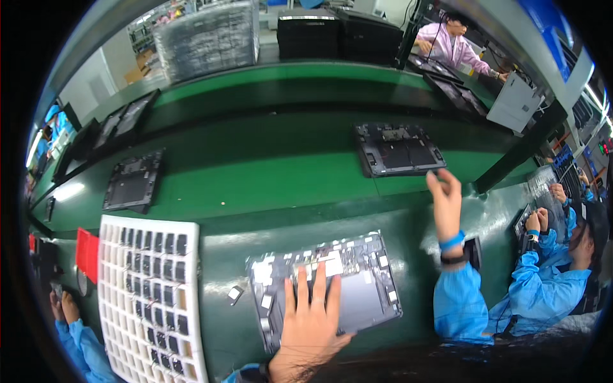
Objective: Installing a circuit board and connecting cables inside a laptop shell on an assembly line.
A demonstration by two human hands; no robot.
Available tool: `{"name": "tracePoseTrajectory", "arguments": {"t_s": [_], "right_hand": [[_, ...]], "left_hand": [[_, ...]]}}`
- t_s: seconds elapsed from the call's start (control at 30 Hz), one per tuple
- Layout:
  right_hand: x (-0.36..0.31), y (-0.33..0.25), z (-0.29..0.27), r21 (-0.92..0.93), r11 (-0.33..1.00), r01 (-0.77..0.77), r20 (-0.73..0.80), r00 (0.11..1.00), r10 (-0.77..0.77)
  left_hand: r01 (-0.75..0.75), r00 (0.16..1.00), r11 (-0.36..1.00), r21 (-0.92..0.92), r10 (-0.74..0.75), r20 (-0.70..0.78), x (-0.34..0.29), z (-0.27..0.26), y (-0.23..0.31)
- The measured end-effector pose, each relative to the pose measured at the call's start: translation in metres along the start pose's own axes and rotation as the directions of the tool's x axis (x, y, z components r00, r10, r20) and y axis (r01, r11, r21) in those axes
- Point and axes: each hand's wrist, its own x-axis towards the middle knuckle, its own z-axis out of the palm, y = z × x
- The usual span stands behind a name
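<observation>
My left hand (310, 325) lies flat with its fingers spread over an opened tablet housing (370, 290), a thin dark shell with exposed circuit parts along its far edge. Raised at the right, my right hand (446, 201) has a blue wristband and loosely bent, parted fingers with nothing visible in them. It is close to the near right corner of a second open tablet housing (399, 150) on the green belt; whether it touches is unclear. A small black part with a white label (235, 293) sits left of the first housing.
A white foam tray (195, 255) holds rows of small black wired parts; a red bin (86, 255) stands beside it. Another tablet housing (134, 180) rests on the belt (255, 166). Co-workers' hands (64, 306) appear at left, and a blue-sleeved person (543, 287) works at right.
</observation>
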Motion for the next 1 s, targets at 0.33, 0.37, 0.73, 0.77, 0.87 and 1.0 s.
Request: {"name": "tracePoseTrajectory", "arguments": {"t_s": [0.33,0.37,0.73,0.77,0.87,1.0], "right_hand": [[0.132,0.081,-0.008,-0.203,0.961,-0.190,-0.002,0.981,0.194],[0.122,0.078,0.004,-0.021,0.969,-0.247,-0.002,0.969,0.247],[-0.031,-0.019,-0.056,0.566,0.764,-0.311,0.239,0.948,0.209],[-0.064,-0.035,-0.069,0.578,0.750,-0.320,0.250,0.945,0.210],[-0.150,-0.059,-0.077,0.523,0.737,-0.428,0.343,0.897,0.279],[-0.222,-0.057,-0.067,0.513,0.656,-0.554,0.411,0.829,0.379]], "left_hand": [[0.009,0.959,0.997,0.070,0.011,-0.285,0.130,-0.004,-0.111],[0.034,0.948,0.995,0.092,-0.003,-0.317,0.140,-0.001,-0.125],[0.135,0.772,0.960,-0.245,-0.257,-0.581,0.041,-0.070,-0.141],[0.133,0.766,0.945,-0.298,-0.289,-0.575,0.014,-0.075,-0.136],[0.348,0.790,0.873,-0.343,-0.470,-0.395,-0.052,-0.058,-0.117],[0.312,0.781,0.858,-0.408,-0.477,-0.405,-0.060,-0.011,-0.125]]}}
